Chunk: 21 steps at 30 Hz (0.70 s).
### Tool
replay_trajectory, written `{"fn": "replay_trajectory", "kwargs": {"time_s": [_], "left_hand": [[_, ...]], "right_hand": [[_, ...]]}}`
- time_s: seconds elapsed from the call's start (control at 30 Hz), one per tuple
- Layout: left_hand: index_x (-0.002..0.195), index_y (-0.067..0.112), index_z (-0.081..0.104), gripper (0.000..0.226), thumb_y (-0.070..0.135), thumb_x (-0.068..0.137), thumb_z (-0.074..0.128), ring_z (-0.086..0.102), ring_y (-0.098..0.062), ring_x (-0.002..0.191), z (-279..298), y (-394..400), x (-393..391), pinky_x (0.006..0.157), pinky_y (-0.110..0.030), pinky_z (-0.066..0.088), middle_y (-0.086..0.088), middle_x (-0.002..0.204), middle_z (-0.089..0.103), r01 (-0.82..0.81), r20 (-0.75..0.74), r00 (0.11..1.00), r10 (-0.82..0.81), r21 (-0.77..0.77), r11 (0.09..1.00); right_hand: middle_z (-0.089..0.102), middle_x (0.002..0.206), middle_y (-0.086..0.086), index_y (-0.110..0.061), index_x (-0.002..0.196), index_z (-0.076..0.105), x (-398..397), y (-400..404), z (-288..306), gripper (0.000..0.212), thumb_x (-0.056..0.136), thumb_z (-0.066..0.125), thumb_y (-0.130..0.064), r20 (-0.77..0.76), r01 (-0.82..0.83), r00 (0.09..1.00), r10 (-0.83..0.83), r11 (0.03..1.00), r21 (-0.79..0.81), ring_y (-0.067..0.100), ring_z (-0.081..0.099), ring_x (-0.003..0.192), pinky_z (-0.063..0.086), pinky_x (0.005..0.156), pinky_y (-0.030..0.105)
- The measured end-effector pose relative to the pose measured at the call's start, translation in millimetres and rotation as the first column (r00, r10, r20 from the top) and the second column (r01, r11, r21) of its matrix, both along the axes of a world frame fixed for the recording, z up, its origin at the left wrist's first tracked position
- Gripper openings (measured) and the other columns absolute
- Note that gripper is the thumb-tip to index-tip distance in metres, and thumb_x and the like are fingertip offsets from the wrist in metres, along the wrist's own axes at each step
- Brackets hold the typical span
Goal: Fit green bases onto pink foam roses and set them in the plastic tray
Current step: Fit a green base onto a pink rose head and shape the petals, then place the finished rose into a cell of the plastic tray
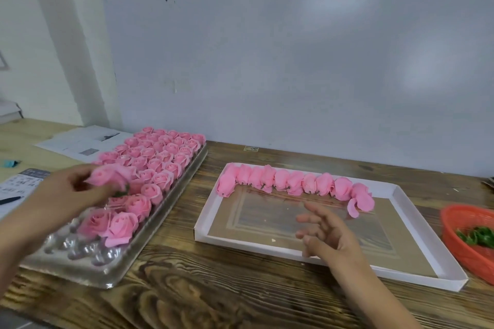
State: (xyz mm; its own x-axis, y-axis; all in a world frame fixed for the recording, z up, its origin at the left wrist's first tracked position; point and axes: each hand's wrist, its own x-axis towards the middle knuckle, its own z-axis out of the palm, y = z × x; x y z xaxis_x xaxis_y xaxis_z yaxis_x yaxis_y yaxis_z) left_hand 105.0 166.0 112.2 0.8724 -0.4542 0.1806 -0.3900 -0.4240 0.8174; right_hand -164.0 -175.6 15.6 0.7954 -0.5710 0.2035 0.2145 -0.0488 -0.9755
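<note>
This looks like a small craft-assembly workshop: a rough wooden worktable [240, 288] set against a bare white wall carries a clear plastic tray [160, 222] filled with rows of pink foam roses [160, 157], a shallow white box [417, 224] of unfinished ones, and printed papers [80, 141].

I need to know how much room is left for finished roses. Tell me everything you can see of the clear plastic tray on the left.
The clear plastic tray is a long, glossy, see-through blister tray with rows of round moulded cups. It lies flat on the wooden table, running from near the person away toward the wall. Pink roses fill most of it, blooms up; only the nearest few cups stand empty. The left hand holds one rose just above it.
</note>
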Motion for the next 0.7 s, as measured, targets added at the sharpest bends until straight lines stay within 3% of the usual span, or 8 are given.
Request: {"fn": "replay_trajectory", "kwargs": {"time_s": [0.07,0.13,0.27,0.33,0.4,0.47,0.57,0.7], "left_hand": [[0.086,0.039,0.075,0.021,0.040,0.066,0.081,0.073,-0.029,0.083,-5.7,26.8,41.7,0.079,-0.049,0.059,0.009,0.081,0.077,-0.102,0.025,0.994,0.102,0.009,0.995],[0.080,0.039,0.076,0.022,0.022,0.073,0.086,0.072,-0.029,0.082,-18.6,45.2,81.0,0.077,-0.049,0.059,0.008,0.077,0.076,-0.187,0.047,0.982,0.185,0.046,0.981],[0.071,0.005,0.076,0.018,-0.010,0.081,0.077,0.065,-0.051,0.085,-51.4,49.4,132.5,0.078,-0.045,0.049,-0.016,0.073,0.069,-0.190,0.033,0.982,0.188,0.276,0.942],[0.066,0.016,0.077,0.021,0.001,0.079,0.083,0.067,-0.044,0.077,-56.7,46.3,135.5,0.075,-0.047,0.050,-0.013,0.069,0.071,-0.129,0.037,0.992,0.124,0.369,0.921],[0.076,0.027,0.079,0.011,0.023,0.076,0.089,0.070,-0.033,0.067,-56.8,43.4,122.4,0.064,-0.046,0.055,-0.001,0.070,0.075,-0.067,0.047,0.998,0.053,0.380,0.922],[0.082,0.032,0.078,0.013,0.031,0.074,0.089,0.072,-0.027,0.064,-55.5,40.1,111.3,0.061,-0.044,0.057,0.004,0.072,0.076,-0.031,0.056,0.998,0.011,0.373,0.927],[0.081,0.033,0.077,0.018,0.027,0.071,0.091,0.074,-0.017,0.071,-54.3,28.8,104.7,0.073,-0.043,0.058,0.011,0.075,0.077,-0.010,0.094,0.995,-0.032,0.413,0.911],[0.079,0.027,0.077,0.023,0.016,0.067,0.093,0.074,-0.016,0.071,-49.2,20.0,103.6,0.077,-0.045,0.058,0.011,0.073,0.076,-0.014,0.082,0.996,-0.026,0.457,0.889]], "right_hand": [[0.070,0.104,0.002,-0.022,0.124,0.059,-0.4,0.4,0.6,0.056,0.087,0.054,0.020,0.002,-0.005,1.000,0.005,1.000,0.001,0.021,0.066,0.086,0.054,0.063,0.031],[0.070,0.105,0.003,-0.021,0.124,0.059,-0.9,1.0,2.4,0.055,0.087,0.055,0.018,0.005,-0.012,1.000,0.012,1.000,0.010,0.022,0.066,0.086,0.054,0.063,0.030],[0.069,0.106,0.007,-0.018,0.124,0.059,-2.2,1.8,4.8,0.054,0.086,0.054,0.020,0.010,-0.010,1.000,0.010,0.999,0.037,0.021,0.065,0.084,0.054,0.060,0.028],[0.069,0.107,0.008,-0.017,0.125,0.059,-2.7,1.7,5.5,0.054,0.086,0.053,0.021,0.005,-0.013,1.000,0.013,0.999,0.042,0.021,0.065,0.084,0.054,0.060,0.029],[0.068,0.108,0.009,-0.017,0.125,0.059,-3.2,1.5,5.8,0.055,0.087,0.052,0.021,-0.001,-0.018,1.000,0.018,0.999,0.038,0.021,0.065,0.084,0.054,0.061,0.029],[0.069,0.107,0.008,-0.018,0.125,0.059,-3.2,1.2,5.4,0.055,0.087,0.052,0.021,-0.003,-0.019,1.000,0.019,0.999,0.034,0.021,0.065,0.085,0.054,0.062,0.029],[0.069,0.106,0.005,-0.019,0.124,0.059,-2.6,0.6,3.9,0.055,0.087,0.053,0.020,-0.005,-0.017,1.000,0.017,0.999,0.028,0.021,0.065,0.085,0.054,0.062,0.028],[0.070,0.104,0.005,-0.020,0.123,0.059,-0.9,0.0,2.2,0.056,0.086,0.052,0.022,-0.004,-0.014,1.000,0.014,1.000,0.017,0.020,0.065,0.083,0.054,0.061,0.029]]}}
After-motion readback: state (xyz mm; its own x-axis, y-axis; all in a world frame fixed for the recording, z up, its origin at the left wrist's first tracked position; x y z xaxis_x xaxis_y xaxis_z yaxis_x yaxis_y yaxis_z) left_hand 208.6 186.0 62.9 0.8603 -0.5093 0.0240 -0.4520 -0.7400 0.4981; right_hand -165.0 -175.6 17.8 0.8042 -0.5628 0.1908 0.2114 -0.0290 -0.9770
